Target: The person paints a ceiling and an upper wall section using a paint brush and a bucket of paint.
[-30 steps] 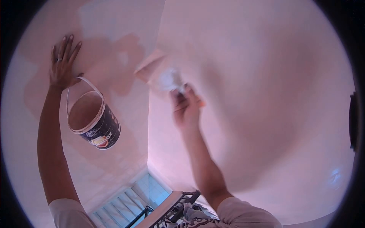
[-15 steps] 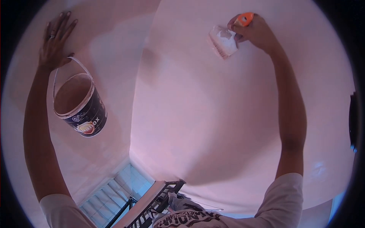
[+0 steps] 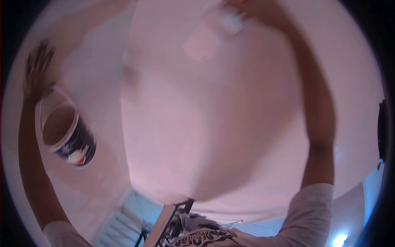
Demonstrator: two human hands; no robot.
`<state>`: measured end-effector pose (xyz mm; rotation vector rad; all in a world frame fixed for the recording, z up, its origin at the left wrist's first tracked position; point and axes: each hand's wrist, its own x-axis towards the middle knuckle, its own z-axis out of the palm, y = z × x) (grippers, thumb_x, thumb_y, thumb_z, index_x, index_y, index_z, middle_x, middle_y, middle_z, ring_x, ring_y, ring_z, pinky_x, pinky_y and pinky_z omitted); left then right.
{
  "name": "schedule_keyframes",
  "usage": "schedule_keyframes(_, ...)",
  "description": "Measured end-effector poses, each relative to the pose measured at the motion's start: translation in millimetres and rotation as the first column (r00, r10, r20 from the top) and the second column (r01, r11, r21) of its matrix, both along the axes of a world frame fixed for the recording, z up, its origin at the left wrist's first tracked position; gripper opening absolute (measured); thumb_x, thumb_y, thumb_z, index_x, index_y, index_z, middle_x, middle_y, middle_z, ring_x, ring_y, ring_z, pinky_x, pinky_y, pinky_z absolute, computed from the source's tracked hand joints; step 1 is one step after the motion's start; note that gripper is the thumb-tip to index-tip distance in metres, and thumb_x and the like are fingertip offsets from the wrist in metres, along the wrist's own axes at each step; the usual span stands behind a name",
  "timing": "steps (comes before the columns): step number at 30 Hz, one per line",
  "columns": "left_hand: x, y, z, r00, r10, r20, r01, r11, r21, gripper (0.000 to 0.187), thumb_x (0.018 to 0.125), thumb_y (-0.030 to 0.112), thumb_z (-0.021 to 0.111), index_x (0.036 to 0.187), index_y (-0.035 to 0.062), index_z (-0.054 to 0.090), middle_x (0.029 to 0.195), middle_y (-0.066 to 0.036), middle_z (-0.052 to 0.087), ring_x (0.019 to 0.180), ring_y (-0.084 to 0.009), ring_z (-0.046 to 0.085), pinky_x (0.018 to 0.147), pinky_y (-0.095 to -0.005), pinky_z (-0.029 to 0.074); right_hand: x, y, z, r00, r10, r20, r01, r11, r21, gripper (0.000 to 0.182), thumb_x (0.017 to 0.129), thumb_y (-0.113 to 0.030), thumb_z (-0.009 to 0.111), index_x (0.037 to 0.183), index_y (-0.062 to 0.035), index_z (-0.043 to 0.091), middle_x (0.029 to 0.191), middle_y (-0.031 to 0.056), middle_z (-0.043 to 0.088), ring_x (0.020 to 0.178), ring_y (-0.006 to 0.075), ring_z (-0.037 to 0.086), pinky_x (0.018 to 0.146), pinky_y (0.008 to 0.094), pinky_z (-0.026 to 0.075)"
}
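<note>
In the head view, my left hand point(image 3: 38, 78) lies against the left wall with its fingers spread. A dark paint bucket point(image 3: 80, 144) with a pink-smeared rim and a pale handle hangs from this hand at the thumb. At the top, my right hand point(image 3: 257, 10) is closed round a wide paintbrush point(image 3: 229, 24), blurred by motion; only a trace of its orange handle shows. The bristles are at the pink wall point(image 3: 173, 119), next to a wet-looking pink patch point(image 3: 201, 46). Whether they touch the wall is too blurred to tell.
Two wall faces meet along a vertical corner left of centre. Below are a dark metal frame with a pale rail point(image 3: 160, 224) and bluish steps or slats point(image 3: 119, 228). A dark object point(image 3: 382, 129) is at the right edge, with a bright light point(image 3: 340, 240) lower right.
The view has shifted, so the left hand and bucket appear lower and further left. My right hand has moved up and left with the paintbrush. A pink patch now shows beside the bristles.
</note>
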<state>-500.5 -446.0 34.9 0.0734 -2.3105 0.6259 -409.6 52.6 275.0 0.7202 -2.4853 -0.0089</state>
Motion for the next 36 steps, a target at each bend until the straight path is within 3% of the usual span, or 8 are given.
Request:
schedule_keyframes(5, -4.2, -3.7, 2.2, 0.985, -0.164, -0.059, 0.167, 0.984, 0.065, 0.129, 0.052, 0.039, 0.09, 0.156, 0.0123, 0.018, 0.164, -0.014, 0.012, 0.153, -0.0293, 0.006, 0.124, -0.0503, 0.005, -32.5, 8.0, -85.5, 0.981, -0.187, -0.058, 0.192, 0.978, 0.086, 0.035, 0.077, -0.037, 0.065, 0.097, -0.0098, 0.073, 0.094, 0.0183, 0.071, 0.094, 0.0365, 0.066, 0.086, 0.0426, 0.052)
schedule_keyframes(11, 2.8, -1.3, 3.8, 0.977, -0.204, -0.057, 0.208, 0.975, 0.077, 0.127, 0.051, 0.038, 0.09, 0.155, 0.0122, 0.021, 0.164, -0.014, 0.012, 0.153, -0.0291, 0.006, 0.124, -0.0504, 0.005, -19.7, 45.9, 78.1, 0.941, 0.023, -0.336, 0.024, 0.991, 0.133, 0.024, 0.081, -0.026, 0.067, 0.09, -0.0042, 0.07, 0.085, 0.0141, 0.072, 0.08, 0.0303, 0.066, 0.076, 0.0381, 0.053)
schedule_keyframes(16, 0.4, -3.5, 2.0, 0.976, -0.207, -0.063, 0.211, 0.976, 0.06, 0.127, 0.051, 0.035, 0.09, 0.155, 0.0123, 0.021, 0.164, -0.013, 0.013, 0.153, -0.0286, 0.007, 0.125, -0.0501, 0.005, 46.3, -5.4, 156.7, 0.567, -0.082, -0.82, 0.529, 0.799, 0.286, 0.015, 0.088, -0.014, 0.059, 0.083, -0.0039, 0.069, 0.078, 0.0168, 0.07, 0.068, 0.0303, 0.064, 0.066, 0.041, 0.052)
schedule_keyframes(21, -2.2, -4.9, 0.7, 0.976, -0.205, -0.074, 0.21, 0.976, 0.058, 0.129, 0.05, 0.029, 0.091, 0.156, 0.0129, 0.02, 0.164, -0.012, 0.013, 0.153, -0.0284, 0.007, 0.125, -0.0502, 0.006, -53.6, 51.7, 45.3, 0.82, -0.061, -0.569, 0.446, 0.691, 0.569, 0.012, 0.085, -0.021, 0.062, 0.08, -0.0156, 0.071, 0.087, 0.0066, 0.07, 0.088, 0.0241, 0.067, 0.077, 0.0399, 0.052)
schedule_keyframes(24, -3.4, -8.9, 0.4, 0.964, -0.252, -0.09, 0.257, 0.965, 0.046, 0.13, 0.048, 0.028, 0.091, 0.156, 0.0129, 0.02, 0.164, -0.012, 0.013, 0.153, -0.0287, 0.007, 0.125, -0.0501, 0.006, 11.7, -12.6, -125.6, 0.96, -0.278, -0.019, 0.224, 0.73, 0.646, 0.014, 0.083, -0.024, 0.061, 0.088, -0.0268, 0.073, 0.1, -0.0002, 0.068, 0.109, 0.024, 0.061, 0.087, 0.0626, 0.04)
schedule_keyframes(27, -1.4, -7.7, 1.8, 0.961, -0.261, -0.089, 0.266, 0.962, 0.056, 0.13, 0.048, 0.028, 0.091, 0.156, 0.0123, 0.019, 0.164, -0.013, 0.013, 0.153, -0.0288, 0.008, 0.125, -0.0501, 0.006, 0.7, 0.9, -217.5, 0.97, -0.12, 0.213, 0.006, 0.883, 0.47, 0.016, 0.085, -0.021, 0.059, 0.087, -0.0141, 0.074, 0.092, 0.0083, 0.072, 0.093, 0.0296, 0.067, 0.079, 0.0498, 0.052)
schedule_keyframes(34, -8.0, -9.3, -1.6, 0.961, -0.255, -0.107, 0.264, 0.961, 0.08, 0.13, 0.047, 0.024, 0.091, 0.156, 0.011, 0.02, 0.164, -0.013, 0.013, 0.152, -0.0294, 0.008, 0.125, -0.0507, 0.006, 5.7, 74.9, 38.8, 0.97, 0.113, -0.213, 0.028, 0.825, 0.565, 0.027, 0.083, -0.029, 0.066, 0.094, -0.0055, 0.071, 0.09, 0.0107, 0.073, 0.082, 0.0258, 0.068, 0.078, 0.0374, 0.053)
schedule_keyframes(36, -7.9, -9.7, -1.3, 0.96, -0.26, -0.102, 0.268, 0.961, 0.073, 0.13, 0.047, 0.024, 0.091, 0.155, 0.0106, 0.02, 0.164, -0.013, 0.012, 0.152, -0.0295, 0.007, 0.125, -0.0506, 0.006, 75.8, 29.0, 104.1, 0.9, -0.284, -0.331, 0.343, 0.93, 0.135, 0.018, 0.087, -0.019, 0.06, 0.089, -0.0055, 0.07, 0.088, 0.0127, 0.072, 0.079, 0.0271, 0.068, 0.075, 0.0398, 0.054)
